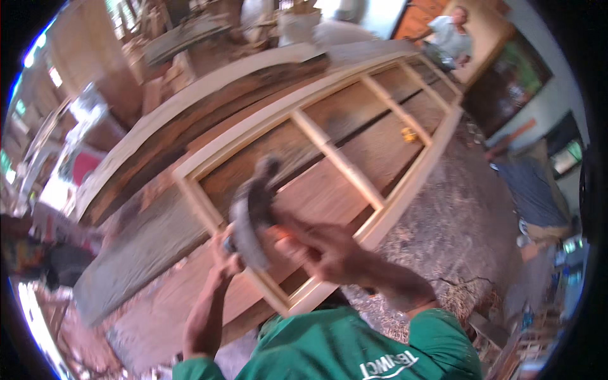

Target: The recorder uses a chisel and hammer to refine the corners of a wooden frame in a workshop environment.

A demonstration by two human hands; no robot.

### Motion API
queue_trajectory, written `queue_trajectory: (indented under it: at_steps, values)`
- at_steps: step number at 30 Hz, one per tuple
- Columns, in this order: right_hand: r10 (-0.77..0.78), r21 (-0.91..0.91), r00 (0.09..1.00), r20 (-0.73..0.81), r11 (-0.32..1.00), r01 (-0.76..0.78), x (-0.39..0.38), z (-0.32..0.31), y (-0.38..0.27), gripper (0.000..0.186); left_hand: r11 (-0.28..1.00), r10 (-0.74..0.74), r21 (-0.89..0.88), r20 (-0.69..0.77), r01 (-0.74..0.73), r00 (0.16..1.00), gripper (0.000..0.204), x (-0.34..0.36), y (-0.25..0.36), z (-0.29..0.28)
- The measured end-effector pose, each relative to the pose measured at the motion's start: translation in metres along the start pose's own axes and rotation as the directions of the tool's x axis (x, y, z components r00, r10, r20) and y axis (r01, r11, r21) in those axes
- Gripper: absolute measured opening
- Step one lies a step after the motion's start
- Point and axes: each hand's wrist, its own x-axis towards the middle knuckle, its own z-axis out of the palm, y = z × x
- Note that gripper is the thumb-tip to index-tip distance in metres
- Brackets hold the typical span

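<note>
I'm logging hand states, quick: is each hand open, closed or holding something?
Left hand: at the wooden frame; grip blurred, cannot tell.
Right hand: closed, holding the hammer.

The one view looks from the person's head, through the left of two wide fisheye lenses worn side by side. It faces down and forward, over the front of the green shirt (316,351), which fills the lower edge close up. The near end of the wooden frame (342,164) lies close below the lens, its far end running off toward the upper right, where another person (451,41) appears small. Straight edges bend toward the dark round rim.
</note>
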Motion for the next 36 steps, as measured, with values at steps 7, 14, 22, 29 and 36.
queue_trajectory:
  at_steps: [7,14,22,29,36]
  values:
    - [-0.089,-0.086,0.983,0.159,0.991,0.104,-0.018,0.058,0.011,0.053,0.985,-0.034,-0.164,0.109,0.051,0.994,0.077,-0.004,-0.046,-0.018]
    - [-0.209,-0.008,0.968,0.140,0.977,0.212,0.015,0.011,-0.026,0.055,0.998,-0.054,-0.026,0.113,0.058,0.992,0.059,-0.025,-0.040,-0.030]
    - [-0.169,-0.078,0.980,0.102,0.981,0.178,0.019,0.018,-0.014,0.059,0.997,0.070,0.008,0.147,-0.072,0.987,0.067,-0.002,-0.008,-0.010]
    - [-0.236,-0.243,0.896,0.375,0.908,0.341,-0.012,0.037,0.015,0.056,0.955,0.220,0.143,0.252,-0.261,0.942,0.032,0.000,-0.024,-0.016]
    - [0.241,0.079,0.968,-0.073,0.969,-0.235,-0.050,0.000,-0.004,0.050,0.738,-0.199,-0.659,-0.417,-0.144,0.887,0.021,0.038,0.000,-0.086]
